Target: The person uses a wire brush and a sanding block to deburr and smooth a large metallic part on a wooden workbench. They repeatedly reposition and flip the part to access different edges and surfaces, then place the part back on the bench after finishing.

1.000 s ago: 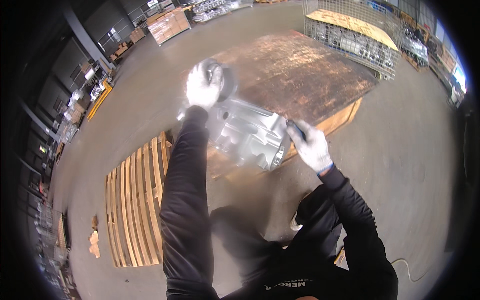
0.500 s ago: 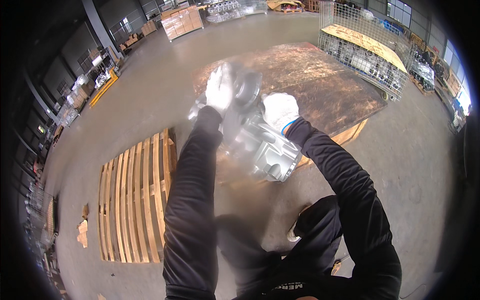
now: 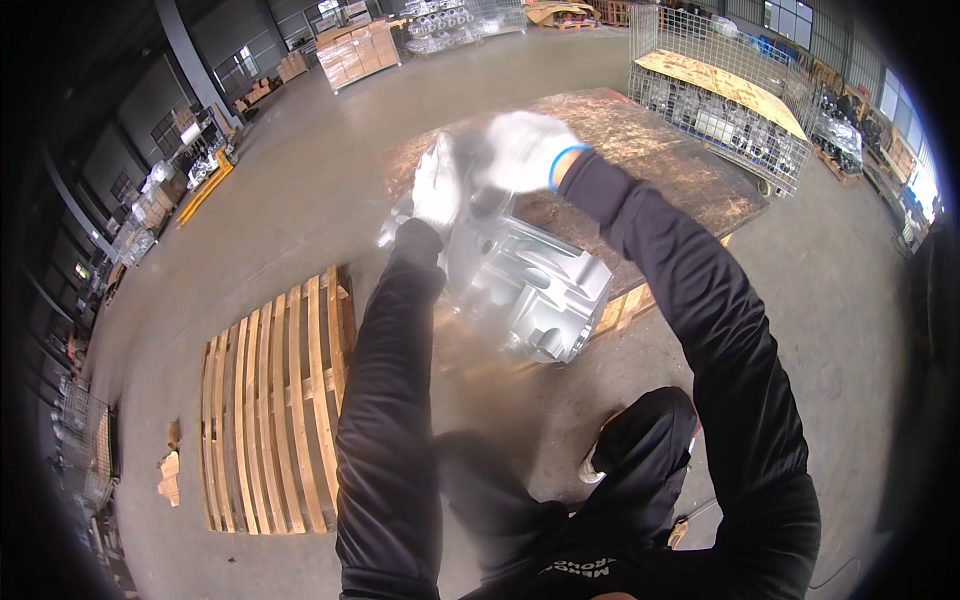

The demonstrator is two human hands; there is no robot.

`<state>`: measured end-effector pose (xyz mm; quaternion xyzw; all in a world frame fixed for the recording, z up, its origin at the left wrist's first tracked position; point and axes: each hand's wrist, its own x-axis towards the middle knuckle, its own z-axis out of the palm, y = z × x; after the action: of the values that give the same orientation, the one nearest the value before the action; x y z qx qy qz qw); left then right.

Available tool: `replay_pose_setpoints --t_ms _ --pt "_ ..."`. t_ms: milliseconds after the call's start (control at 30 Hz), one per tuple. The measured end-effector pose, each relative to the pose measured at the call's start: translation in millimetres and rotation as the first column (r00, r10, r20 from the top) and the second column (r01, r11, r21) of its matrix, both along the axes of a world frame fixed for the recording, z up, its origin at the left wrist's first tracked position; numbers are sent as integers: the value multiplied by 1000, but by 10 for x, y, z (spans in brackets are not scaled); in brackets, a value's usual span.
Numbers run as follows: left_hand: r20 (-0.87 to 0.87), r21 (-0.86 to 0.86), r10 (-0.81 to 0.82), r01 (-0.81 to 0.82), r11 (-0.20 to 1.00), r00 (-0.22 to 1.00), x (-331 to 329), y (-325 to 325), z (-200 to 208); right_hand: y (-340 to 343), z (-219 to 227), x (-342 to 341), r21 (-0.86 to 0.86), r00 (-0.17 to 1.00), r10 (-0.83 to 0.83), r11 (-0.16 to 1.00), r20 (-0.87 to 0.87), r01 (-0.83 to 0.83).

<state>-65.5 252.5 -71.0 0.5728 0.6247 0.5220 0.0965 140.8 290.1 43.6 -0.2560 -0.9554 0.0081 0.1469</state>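
Note:
A large silver metal casting with deep hollows and ribs sits at the near left part of a worn brown board. My left hand, in a white glove, grips the far left side of the casting, fingers pointing away from me. My right hand, also gloved in white with a blue cuff, is over the casting's far end, close to my left hand. Motion smears its fingers, and whether it holds anything cannot be made out. A hazy patch blurs the casting's left part.
A slatted wooden pallet lies on the floor to the left. Beyond the board at the right stands a wire mesh cage full of metal parts. Stacked cartons and a yellow pallet truck are farther back.
My right hand has moved away from me and to the left, from the casting's right side to its far end. My left hand and the casting stay nearly in place.

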Motion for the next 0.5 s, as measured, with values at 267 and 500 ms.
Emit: replay_pose_setpoints --t_ms 267,500 --pt "-69 -36 -2 0 999 998 -107 43 -114 984 -819 267 -376 934 -131 927 -333 -4" --pt "-155 104 201 -186 977 967 136 -47 -31 707 -1737 253 -483 890 -221 876 -399 1"
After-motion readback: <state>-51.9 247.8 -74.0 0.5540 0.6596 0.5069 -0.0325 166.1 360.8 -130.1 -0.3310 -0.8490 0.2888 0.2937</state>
